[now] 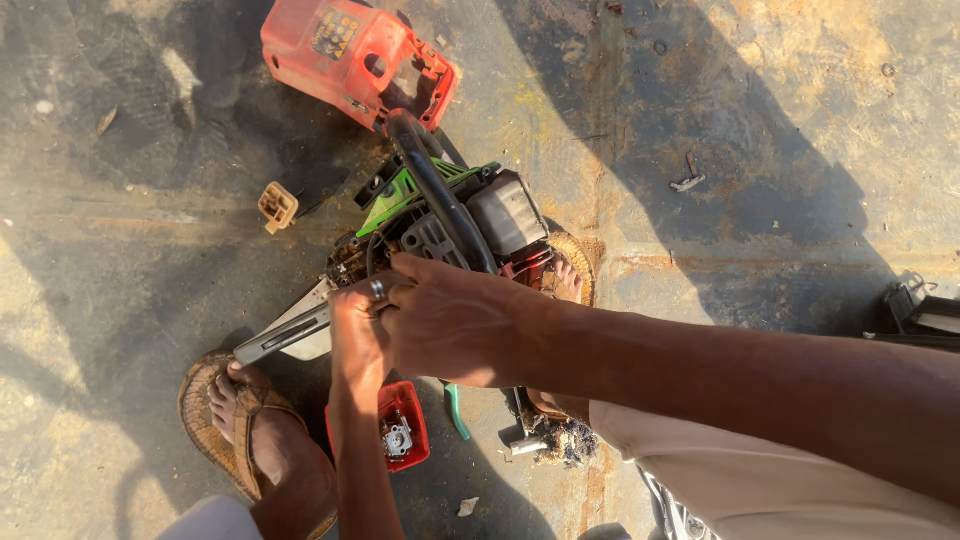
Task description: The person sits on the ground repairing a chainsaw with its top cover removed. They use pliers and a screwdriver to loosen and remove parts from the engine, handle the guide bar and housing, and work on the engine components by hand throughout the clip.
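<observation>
Head view, looking down. A partly stripped chainsaw point(440, 215) is seen on the concrete floor point(780, 120) near the centre of the frame, its black front handle point(435, 180) arching over the green and grey engine body. The guide bar point(285, 335) is directed toward 8 o'clock, so the long axis of the saw runs from about 2 o'clock to 8 o'clock.

The right hand point(455, 320) is laid over the rear of the engine body, fingers curled down against it; whether anything is pinched beneath cannot be told. The left hand point(358, 335), a ring on one finger, is closed at the base of the bar, just beside the right hand; what it grips is hidden.

A small red tray point(412, 400) lies at 6 o'clock from the saw, and a small metal carburettor-like part point(397, 438) is held in it. The removed orange-red cover point(350, 55) rests at 11 o'clock, touching the handle's far end. A small beige connector block point(277, 206) lies at 9 o'clock. Sandalled feet are placed at 7 o'clock point(235, 420) and beside the engine point(570, 275).
</observation>
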